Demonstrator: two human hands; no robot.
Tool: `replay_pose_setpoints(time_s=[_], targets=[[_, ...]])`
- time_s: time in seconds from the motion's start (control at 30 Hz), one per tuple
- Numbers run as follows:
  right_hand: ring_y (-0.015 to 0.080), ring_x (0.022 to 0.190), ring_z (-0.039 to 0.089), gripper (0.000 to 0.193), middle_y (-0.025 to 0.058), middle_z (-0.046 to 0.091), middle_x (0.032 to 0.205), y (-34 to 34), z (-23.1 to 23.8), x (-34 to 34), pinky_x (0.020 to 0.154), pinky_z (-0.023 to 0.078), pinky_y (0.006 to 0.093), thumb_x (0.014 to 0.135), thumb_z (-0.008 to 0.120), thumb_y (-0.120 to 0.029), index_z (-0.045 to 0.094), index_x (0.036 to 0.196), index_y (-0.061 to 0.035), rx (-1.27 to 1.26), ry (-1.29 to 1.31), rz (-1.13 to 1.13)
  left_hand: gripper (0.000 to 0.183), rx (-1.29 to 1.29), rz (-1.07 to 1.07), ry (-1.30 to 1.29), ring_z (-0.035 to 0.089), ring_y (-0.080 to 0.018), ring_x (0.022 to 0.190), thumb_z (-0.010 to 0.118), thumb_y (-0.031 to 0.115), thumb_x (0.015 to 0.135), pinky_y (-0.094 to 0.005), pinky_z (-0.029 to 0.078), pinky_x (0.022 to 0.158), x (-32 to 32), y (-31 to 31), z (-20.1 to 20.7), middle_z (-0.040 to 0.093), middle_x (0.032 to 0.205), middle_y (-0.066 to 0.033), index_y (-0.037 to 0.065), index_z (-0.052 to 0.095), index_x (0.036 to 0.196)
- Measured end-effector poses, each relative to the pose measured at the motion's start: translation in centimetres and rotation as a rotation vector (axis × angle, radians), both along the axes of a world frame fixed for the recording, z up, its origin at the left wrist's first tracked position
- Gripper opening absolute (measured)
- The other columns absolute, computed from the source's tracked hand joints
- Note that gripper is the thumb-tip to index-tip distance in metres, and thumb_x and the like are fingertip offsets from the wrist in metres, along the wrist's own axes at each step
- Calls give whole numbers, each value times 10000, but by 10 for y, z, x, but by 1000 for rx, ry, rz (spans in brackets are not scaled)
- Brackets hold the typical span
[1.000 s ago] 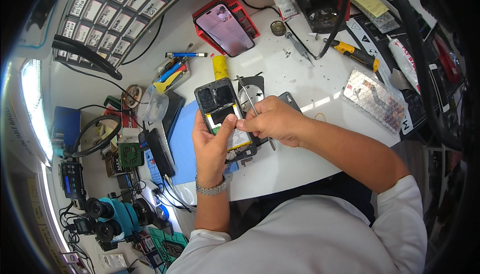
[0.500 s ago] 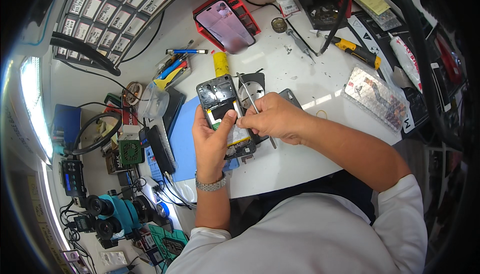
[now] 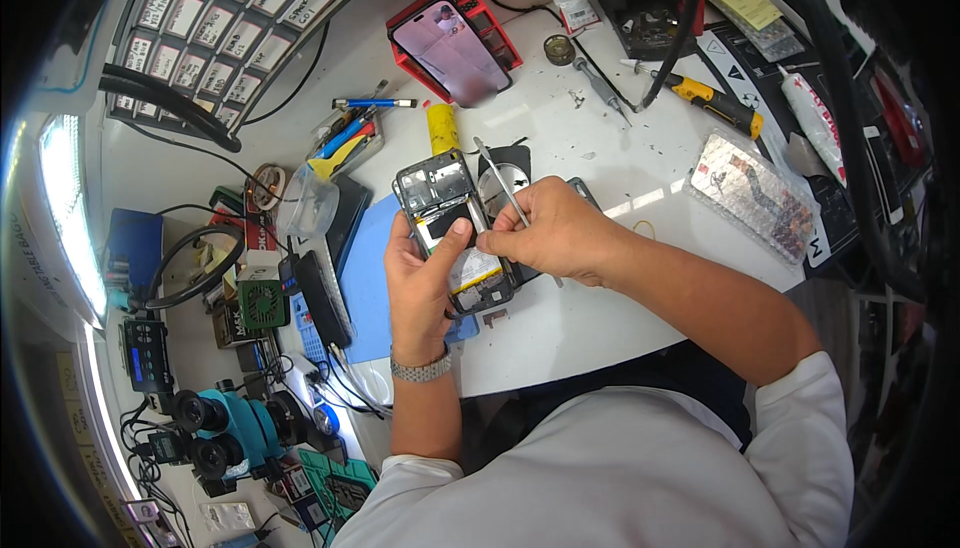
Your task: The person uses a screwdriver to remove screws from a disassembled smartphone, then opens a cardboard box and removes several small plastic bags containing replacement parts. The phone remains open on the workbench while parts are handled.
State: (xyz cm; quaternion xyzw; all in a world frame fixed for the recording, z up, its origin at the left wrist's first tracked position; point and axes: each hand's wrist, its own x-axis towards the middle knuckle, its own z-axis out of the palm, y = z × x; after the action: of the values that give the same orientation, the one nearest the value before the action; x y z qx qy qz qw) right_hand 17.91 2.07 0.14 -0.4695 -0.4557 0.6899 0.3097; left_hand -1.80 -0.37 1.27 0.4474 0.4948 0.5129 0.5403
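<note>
My left hand (image 3: 422, 273) is wrapped round an opened phone (image 3: 432, 180) whose back cover is off. Its thumb lies across the exposed battery (image 3: 474, 270), which has a yellow edge. My right hand (image 3: 565, 233) grips a thin metal pry tool (image 3: 494, 163), with one end pointing up and away and the other showing below the hand. The right thumb and fingertip pinch at the phone's right edge beside the battery; whether they also hold a small part there is hidden. Partly behind the right hand lies a dark flat piece (image 3: 583, 191).
Beyond the phone stand a yellow cylinder (image 3: 442, 130) and a lit smartphone (image 3: 450, 48) on a red holder. A blue mat (image 3: 368, 278) lies under my left wrist. A yellow-black tool (image 3: 715, 105) and a bubble-wrap pouch (image 3: 752, 196) lie rightward. A teal microscope (image 3: 240, 428) stands lower left.
My right hand has shifted slightly up, and the pry tool has swung a little with it. The opened phone has tilted slightly in my left hand.
</note>
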Motion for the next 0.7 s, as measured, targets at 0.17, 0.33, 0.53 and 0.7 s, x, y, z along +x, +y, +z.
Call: replay_pose_setpoints(time_s=[0.17, 0.33, 0.53, 0.7], targets=[[145, 719, 678, 245, 120, 748, 826, 1, -5, 0, 623, 527, 312, 894, 893, -180, 749, 911, 18, 31, -45, 3, 394, 2, 1, -87, 764, -176, 1059, 752, 152, 1048, -337, 619, 927, 0, 0, 4, 767, 1243, -129, -9, 622, 1384], [203, 769, 730, 274, 162, 773, 887, 2, 0, 2, 681, 576, 351, 866, 883, -203, 764, 959, 25, 11, -103, 32, 415, -17, -27, -159, 760, -169, 1067, 737, 230, 1079, -334, 623, 909, -2, 1, 5, 768, 1231, -128, -14, 610, 1390], [206, 761, 734, 293, 163, 779, 897, 1, 7, 3, 655, 571, 360, 865, 894, -239, 773, 952, 13, 52, -161, 45, 436, -32, -50, -185, 780, -194, 1060, 625, 339, 1133, -352, 642, 929, -6, 2, 3, 769, 1224, -144, -16, 612, 1385], [125, 639, 614, 247, 95, 725, 793, 1, 5, 3, 550, 467, 317, 903, 888, -203, 758, 906, 6, 33, -156, 22, 650, -75, -97, -352, 763, -306, 1191, 408, 520, 1179, -433, 615, 1038, -8, 3, 4, 742, 1352, -207, -38, 608, 1446]])
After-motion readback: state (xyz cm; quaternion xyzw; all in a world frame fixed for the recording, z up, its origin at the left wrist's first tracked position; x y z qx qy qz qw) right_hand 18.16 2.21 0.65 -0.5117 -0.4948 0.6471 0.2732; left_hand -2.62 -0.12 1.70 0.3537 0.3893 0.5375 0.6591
